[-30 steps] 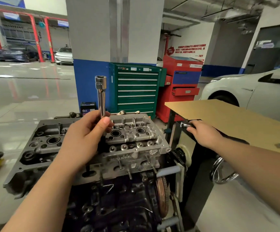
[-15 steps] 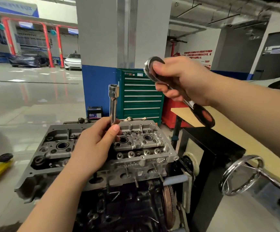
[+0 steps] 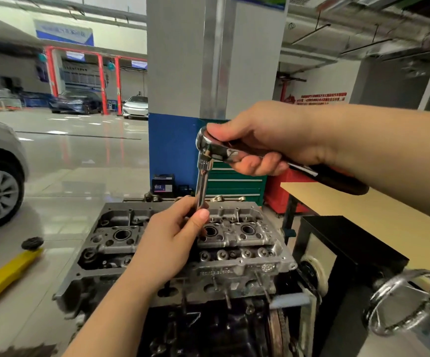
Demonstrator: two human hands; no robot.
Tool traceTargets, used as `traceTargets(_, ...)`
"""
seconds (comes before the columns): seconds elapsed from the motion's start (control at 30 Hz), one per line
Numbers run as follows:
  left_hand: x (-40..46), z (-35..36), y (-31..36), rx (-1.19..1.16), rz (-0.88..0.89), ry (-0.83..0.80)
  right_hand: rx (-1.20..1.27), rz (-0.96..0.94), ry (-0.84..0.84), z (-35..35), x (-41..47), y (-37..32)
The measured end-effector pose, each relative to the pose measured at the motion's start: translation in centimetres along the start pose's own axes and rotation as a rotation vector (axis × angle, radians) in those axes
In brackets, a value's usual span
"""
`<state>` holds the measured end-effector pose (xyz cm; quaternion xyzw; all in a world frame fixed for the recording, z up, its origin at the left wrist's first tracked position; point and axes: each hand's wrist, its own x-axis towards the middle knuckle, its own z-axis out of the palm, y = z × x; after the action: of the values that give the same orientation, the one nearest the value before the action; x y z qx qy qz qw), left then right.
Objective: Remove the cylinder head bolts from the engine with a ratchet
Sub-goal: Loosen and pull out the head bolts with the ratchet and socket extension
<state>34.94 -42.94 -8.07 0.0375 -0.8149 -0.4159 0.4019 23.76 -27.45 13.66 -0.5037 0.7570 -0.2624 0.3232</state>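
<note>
Glossy chrome ratchet [image 3: 217, 149], matt cast-metal engine [image 3: 234, 253]

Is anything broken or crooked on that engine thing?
Nothing stands out. The long socket stands upright on the cylinder head, steadied by the left hand, with the ratchet in the right hand on top.

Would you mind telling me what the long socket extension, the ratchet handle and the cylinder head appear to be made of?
Socket extension: likely chrome-plated steel, with mirror-bright reflections.
Ratchet handle: black, matte grip, perhaps rubber or plastic; the ratchet head looks polished metal.
Cylinder head: probably cast aluminium, dull grey with a rough surface.
</note>
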Motion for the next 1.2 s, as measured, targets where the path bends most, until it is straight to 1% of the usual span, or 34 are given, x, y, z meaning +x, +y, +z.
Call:
traceTargets(0.1, 0.1, 0.0, -0.2, -0.010, 0.001, -0.011, 0.052, 0.000, -0.036, -0.9, 0.2, -0.4)
traceTargets(0.33, 0.2, -0.1, -0.2, -0.036, 0.012, -0.034, -0.123, 0.081, -0.124, -2.1, 1.1, -1.3)
traceTargets(0.43, 0.2, -0.2, 0.1, -0.027, 0.018, -0.036, -0.193, 0.078, -0.156, -2.8, 1.6, -1.6)
traceTargets(0.67, 0.3, -0.3, 0.6, -0.018, 0.033, -0.055, -0.195, 0.051, -0.218, -4.0, 2.9, -1.7)
traceTargets(0.8, 0.3, -0.5, 0.7, -0.016, 0.033, -0.063, -0.214, 0.073, -0.263, -4.5, 3.4, -2.1)
traceTargets(1.03, 0.2, -0.4, 0.6, -0.019, 0.015, -0.052, -0.264, 0.116, -0.238, -4.9, 4.0, -2.1)
traceTargets(1.2, 0.2, -0.3, 0.5, -0.003, 0.024, -0.058, -0.315, 0.097, -0.247, -5.1, 3.8, -2.3)
